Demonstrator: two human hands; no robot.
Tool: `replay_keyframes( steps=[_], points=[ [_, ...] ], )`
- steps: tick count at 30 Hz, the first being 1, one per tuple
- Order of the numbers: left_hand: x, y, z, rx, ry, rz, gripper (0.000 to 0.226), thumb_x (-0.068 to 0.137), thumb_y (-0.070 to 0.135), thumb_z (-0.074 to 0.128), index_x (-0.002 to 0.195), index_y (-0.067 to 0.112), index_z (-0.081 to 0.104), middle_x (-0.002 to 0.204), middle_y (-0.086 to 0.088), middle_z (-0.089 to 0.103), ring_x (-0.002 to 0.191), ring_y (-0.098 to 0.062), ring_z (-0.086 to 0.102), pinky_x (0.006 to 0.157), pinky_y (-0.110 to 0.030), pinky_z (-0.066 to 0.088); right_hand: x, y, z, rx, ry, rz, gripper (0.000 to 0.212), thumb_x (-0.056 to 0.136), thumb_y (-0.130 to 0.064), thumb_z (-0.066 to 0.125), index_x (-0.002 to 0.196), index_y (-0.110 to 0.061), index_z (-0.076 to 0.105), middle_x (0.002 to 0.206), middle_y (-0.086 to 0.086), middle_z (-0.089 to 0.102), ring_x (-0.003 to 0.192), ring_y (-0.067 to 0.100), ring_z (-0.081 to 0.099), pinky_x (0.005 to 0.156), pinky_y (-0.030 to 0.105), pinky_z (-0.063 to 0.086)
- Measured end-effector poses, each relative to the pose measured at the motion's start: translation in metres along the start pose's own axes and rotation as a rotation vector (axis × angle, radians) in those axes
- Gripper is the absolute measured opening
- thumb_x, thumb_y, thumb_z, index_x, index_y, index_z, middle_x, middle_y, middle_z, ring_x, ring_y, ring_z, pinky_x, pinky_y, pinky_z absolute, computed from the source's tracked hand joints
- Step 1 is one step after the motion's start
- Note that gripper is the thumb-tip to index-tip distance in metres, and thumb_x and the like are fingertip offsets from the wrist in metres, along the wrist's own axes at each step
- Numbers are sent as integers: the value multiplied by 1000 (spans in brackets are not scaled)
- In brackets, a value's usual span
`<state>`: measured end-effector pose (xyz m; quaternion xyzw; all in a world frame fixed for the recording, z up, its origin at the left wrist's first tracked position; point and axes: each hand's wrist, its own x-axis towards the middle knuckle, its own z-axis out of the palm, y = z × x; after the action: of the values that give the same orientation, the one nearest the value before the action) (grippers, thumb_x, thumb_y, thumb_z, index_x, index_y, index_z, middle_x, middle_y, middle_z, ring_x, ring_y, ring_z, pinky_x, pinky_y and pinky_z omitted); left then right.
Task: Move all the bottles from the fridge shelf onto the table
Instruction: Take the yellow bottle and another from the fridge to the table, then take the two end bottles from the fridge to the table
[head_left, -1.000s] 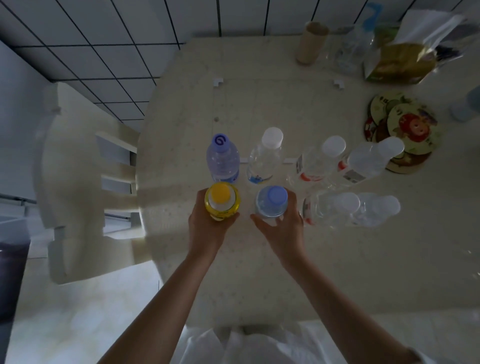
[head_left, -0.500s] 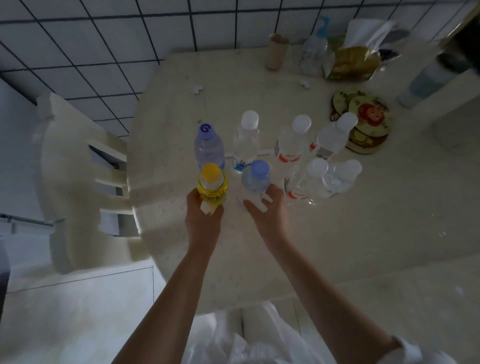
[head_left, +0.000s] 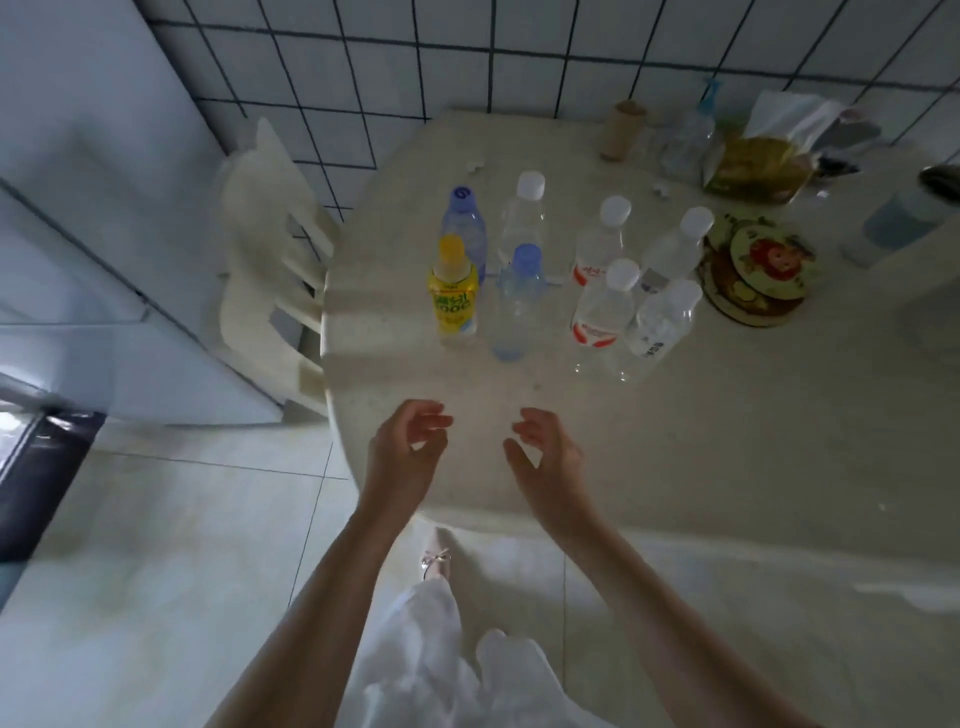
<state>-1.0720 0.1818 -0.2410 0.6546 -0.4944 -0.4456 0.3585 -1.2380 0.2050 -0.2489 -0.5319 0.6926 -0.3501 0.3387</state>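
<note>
Since both hands hang free over the near edge of the counter (head_left: 727, 415), fingers loosely curled around nothing, the placing step looks finished for this pair of bottles and the fetching step comes next. Left hand (head_left: 408, 449) and right hand (head_left: 543, 457) sit near each other, palms turned inward, well short of the nearest bottles.

Just beyond them stand 8 bottles, all upright and capped, in 2 loose rows. Nearest on the left is the yellow bottle (head_left: 452, 291), with a yellow cap and yellow label; whether it holds drink cannot be told through the label. Beside it is the blue-capped clear bottle (head_left: 517, 301), which looks clear right through and possibly empty. Behind those stand a blue-tinted bottle (head_left: 464, 228) and a tall white-capped bottle (head_left: 524, 223). To the right, 4 more white-capped clear bottles (head_left: 605, 304) cluster close together, 2 with red labels; their fill level is too hard to read.

My judgement is that the next move calls for turning away toward the fridge, which is likely the white body (head_left: 104, 291) at left, to check the shelf for anything left; the shelf itself is out of view, so how many remain cannot be told. Any return trip needs a free spot near the group, set down without knocking the crowded bottles
</note>
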Motion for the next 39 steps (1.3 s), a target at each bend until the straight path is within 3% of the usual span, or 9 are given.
replay_keyframes(
  steps=[4, 8, 16, 23, 27, 33, 36, 39],
  points=[
    [-85, -14, -7, -23, 91, -30, 36, 86, -8, 58, 94, 27, 62, 92, 6, 76, 91, -14, 72, 89, -42, 55, -52, 5, -19, -71, -196, -43, 36, 89, -15, 61, 123, -8, 51, 112, 8, 66, 104, 20, 62, 89, 24, 44],
    [-162, -24, -26, 46, 209, -55, 37, 86, -4, 62, 91, 32, 60, 82, 16, 75, 84, -2, 71, 78, -27, 57, -105, -2, -25, -65, -322, -69, 34, 90, -16, 61, 122, -12, 53, 115, 3, 64, 106, 19, 60, 92, 29, 45],
    [-277, -65, -87, -2, 510, -159, 28, 87, -5, 60, 95, 22, 64, 80, 12, 75, 78, -4, 71, 69, -17, 55, -177, -42, 13, -70, -607, -231, 29, 91, -21, 61, 119, -21, 54, 110, -8, 61, 104, 9, 59, 94, 25, 46],
    [-348, -105, -155, -76, 678, -234, 24, 88, -5, 59, 97, 17, 64, 82, 8, 75, 77, -3, 71, 68, -11, 53, -243, -95, 88, -79, -832, -323, 27, 92, -25, 57, 119, -27, 52, 117, -11, 60, 109, 6, 56, 85, 11, 40],
    [-389, -137, -214, -68, 734, -283, 23, 89, 0, 60, 98, 21, 63, 84, 13, 74, 80, -3, 71, 72, -17, 56, -297, -125, 146, -111, -891, -365, 29, 93, -25, 56, 121, -26, 52, 122, -9, 55, 112, 6, 54, 91, 19, 41],
    [-434, -182, -308, -64, 825, -331, 21, 90, 6, 60, 100, 24, 62, 84, 16, 73, 79, 0, 69, 73, -15, 55, -382, -169, 234, -148, -990, -445, 31, 93, -24, 57, 124, -22, 51, 125, -7, 55, 111, 6, 53, 88, 15, 39],
    [-449, -200, -344, -87, 883, -360, 19, 91, 6, 59, 100, 23, 63, 83, 17, 72, 79, 1, 69, 70, -11, 53, -411, -189, 267, -164, -1046, -461, 32, 93, -24, 57, 124, -22, 51, 125, -6, 55, 113, 8, 53, 92, 20, 41],
    [-452, -214, -370, -136, 906, -402, 23, 91, 6, 58, 96, 28, 63, 80, 16, 73, 80, -1, 70, 72, -16, 53, -422, -210, 295, -158, -1063, -455, 32, 93, -23, 57, 124, -21, 52, 123, -6, 58, 113, 8, 54, 95, 23, 43]
  ],
)
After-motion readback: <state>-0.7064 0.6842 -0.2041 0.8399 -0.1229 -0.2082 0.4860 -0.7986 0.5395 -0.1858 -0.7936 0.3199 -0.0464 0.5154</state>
